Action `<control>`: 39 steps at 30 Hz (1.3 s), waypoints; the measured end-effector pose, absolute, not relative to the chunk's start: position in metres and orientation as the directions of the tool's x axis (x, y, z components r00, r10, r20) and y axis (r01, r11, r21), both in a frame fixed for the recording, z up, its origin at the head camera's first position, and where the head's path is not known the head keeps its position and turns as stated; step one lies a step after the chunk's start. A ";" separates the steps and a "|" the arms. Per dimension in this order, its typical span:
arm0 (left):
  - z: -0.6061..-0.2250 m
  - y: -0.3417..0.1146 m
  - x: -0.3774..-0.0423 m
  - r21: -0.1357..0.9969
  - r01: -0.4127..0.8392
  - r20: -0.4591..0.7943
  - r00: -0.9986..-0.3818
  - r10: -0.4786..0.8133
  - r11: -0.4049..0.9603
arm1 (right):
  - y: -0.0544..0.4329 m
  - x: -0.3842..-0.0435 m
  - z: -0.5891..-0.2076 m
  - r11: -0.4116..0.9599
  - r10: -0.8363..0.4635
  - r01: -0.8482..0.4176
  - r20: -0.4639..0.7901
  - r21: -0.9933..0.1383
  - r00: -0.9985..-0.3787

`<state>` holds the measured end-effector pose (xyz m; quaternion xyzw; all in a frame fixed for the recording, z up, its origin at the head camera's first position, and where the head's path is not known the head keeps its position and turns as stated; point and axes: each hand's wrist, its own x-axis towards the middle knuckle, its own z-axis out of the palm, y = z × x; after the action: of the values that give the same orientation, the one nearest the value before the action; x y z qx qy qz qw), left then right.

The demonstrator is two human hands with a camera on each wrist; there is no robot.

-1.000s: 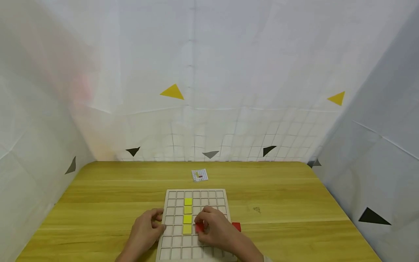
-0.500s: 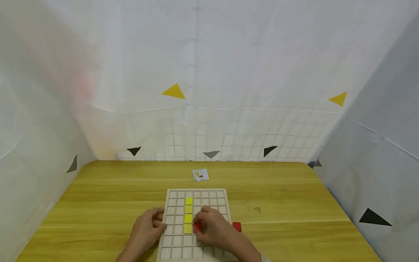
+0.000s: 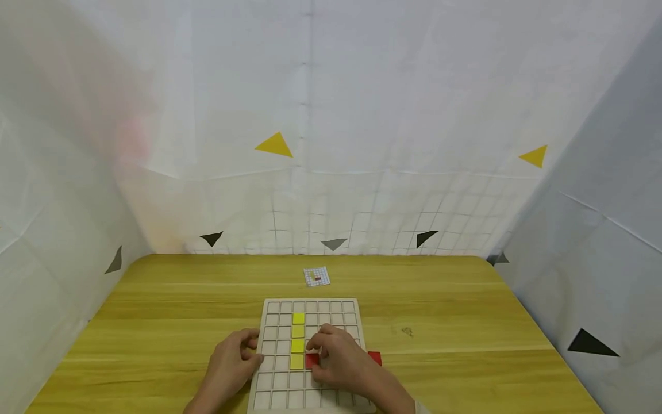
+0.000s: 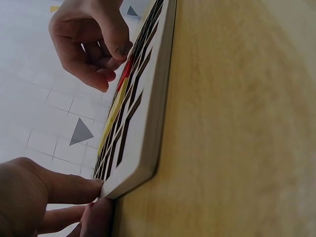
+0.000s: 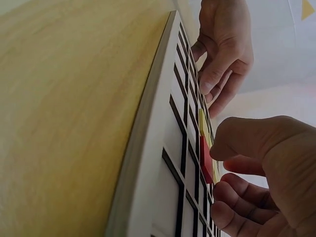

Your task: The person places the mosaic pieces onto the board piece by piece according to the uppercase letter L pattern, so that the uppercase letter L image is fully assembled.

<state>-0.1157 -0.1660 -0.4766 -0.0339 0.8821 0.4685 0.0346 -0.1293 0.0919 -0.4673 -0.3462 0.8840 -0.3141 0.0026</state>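
Observation:
A pale wooden grid board (image 3: 279, 379) lies on the table. Several yellow tiles (image 3: 297, 345) form a column in its cells, and a red tile (image 3: 312, 361) lies flat right of the lowest one. My right hand (image 3: 338, 359) hovers at the red tile, its thumb and forefinger spread at the tile's sides. In the right wrist view the thumb is close against the red tile (image 5: 206, 160); whether it touches is unclear. My left hand (image 3: 230, 362) holds the board's left edge between thumb and fingers, seen closely at the board's corner (image 4: 133, 177) in the left wrist view.
Another red tile (image 3: 374, 357) lies by the board's right edge, partly hidden by my right wrist. Beyond the board is a small printed grid card (image 3: 316, 276) with yellow and red marks. White sheeting (image 3: 362, 115) encloses the table (image 3: 439, 310) at the back and sides.
The red tile has shifted slightly left, beside the lowest yellow tile. My right fingers have drawn apart from it, showing more of its face. The left hand stays at the board's edge.

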 end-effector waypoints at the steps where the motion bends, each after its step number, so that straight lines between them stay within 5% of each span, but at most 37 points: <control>1: -0.476 -0.166 -0.116 0.824 -0.089 -0.091 -0.996 -0.025 0.559 | 0.092 -0.129 -0.467 0.561 -0.615 -0.609 0.209 -0.561 -0.760; 39: -0.478 -0.167 -0.116 0.828 -0.102 -0.103 -0.994 -0.029 0.551 | 0.131 -0.128 -0.460 0.585 -0.567 -0.607 0.264 -0.539 -0.780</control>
<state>-0.1163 -0.1665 -0.4776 -0.0372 0.8798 0.4722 0.0384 -0.1281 0.1315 -0.4603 -0.3298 0.8895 -0.3145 -0.0318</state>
